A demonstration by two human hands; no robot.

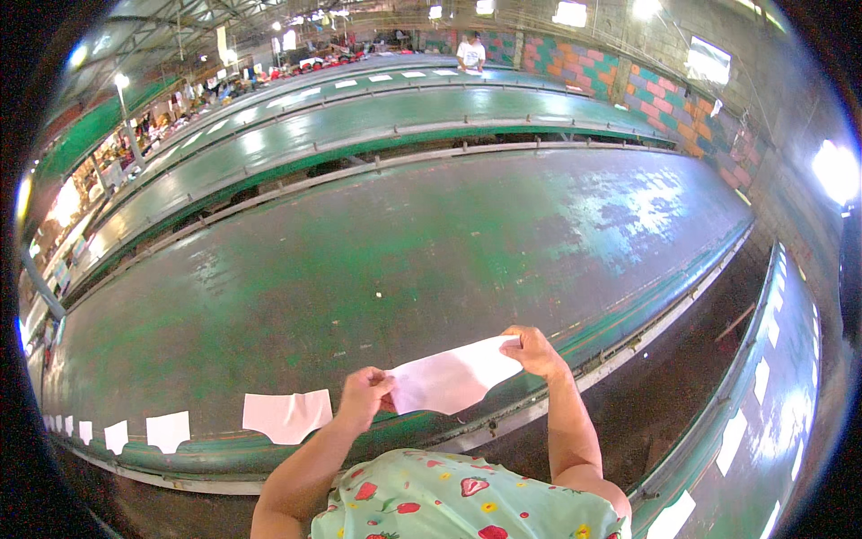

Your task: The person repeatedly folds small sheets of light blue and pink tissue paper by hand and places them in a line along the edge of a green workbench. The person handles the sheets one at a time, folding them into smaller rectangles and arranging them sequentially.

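A white cut fabric piece [453, 375] stretches between my two hands over the near edge of the long green table [386, 260]. My left hand [366, 397] pinches its left end, fingers closed on the cloth. At its upper right corner, my right hand [536, 351] grips it between thumb and fingers. Just left of my left hand lies another white fabric piece [285, 415], slightly wrinkled, on the table's near edge. Farther left along that edge, a smaller-looking white piece [168, 432] lies flat, with several more in a row beyond it.
A second long table [772, 395] with several white pieces curves along the right, across a dark aisle [664, 350]. More long green tables [359, 121] stand beyond mine. A person [470, 54] in a white top stands at a far table. A bright lamp [837, 172] glows at right.
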